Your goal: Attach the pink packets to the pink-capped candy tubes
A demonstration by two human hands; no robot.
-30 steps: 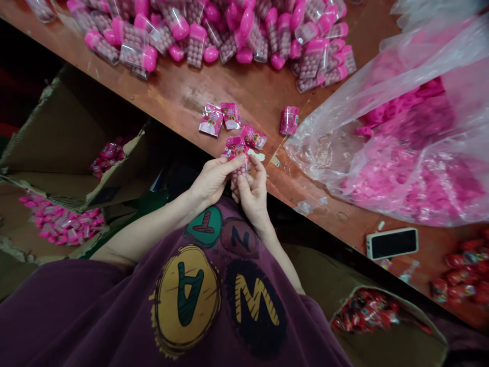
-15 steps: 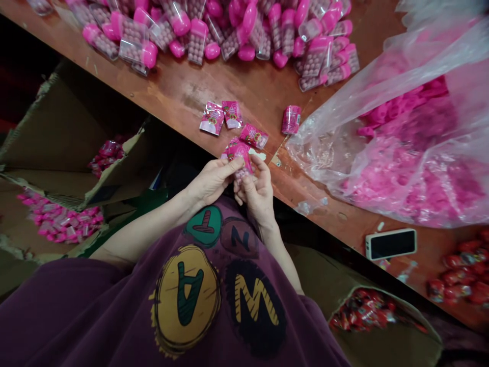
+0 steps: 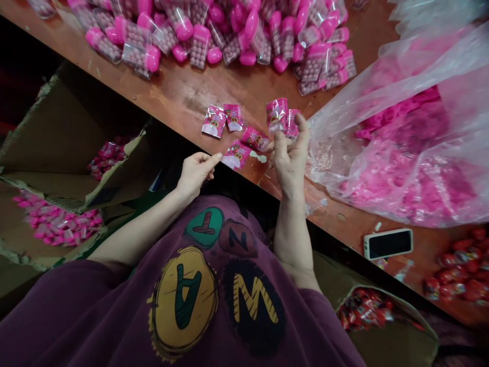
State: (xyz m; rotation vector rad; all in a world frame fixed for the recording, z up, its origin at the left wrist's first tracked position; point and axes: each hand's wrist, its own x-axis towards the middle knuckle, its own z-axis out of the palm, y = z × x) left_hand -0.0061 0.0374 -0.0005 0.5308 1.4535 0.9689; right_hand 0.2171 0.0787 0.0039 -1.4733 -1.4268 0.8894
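Note:
My left hand [image 3: 196, 173] is at the table's front edge, thumb and forefinger pinched at the corner of a flat pink printed sleeve [image 3: 236, 154]. My right hand [image 3: 291, 160] reaches over the table, thumb and forefinger apart. Its thumb is by the lower end of a pink-sleeved container [image 3: 277, 113]; its forefinger is over a second sleeved container [image 3: 293, 121], partly hidden. More pink sleeves lie near: one [image 3: 214, 121] at the left, another [image 3: 234, 117] beside it, and one [image 3: 254, 138] close to my right hand.
Clear bottles of pink beads with pink caps [image 3: 198, 46] are heaped at the back. A plastic bag of pink pieces [image 3: 412, 168] lies at the right, near a phone [image 3: 387, 243] and red packets [image 3: 460, 270]. Cardboard boxes [image 3: 34, 153] stand below the table.
My hands have parted. My right hand has moved right, and a sleeved container now sits beside the one there before. My left hand has moved left to the flat sleeve's corner.

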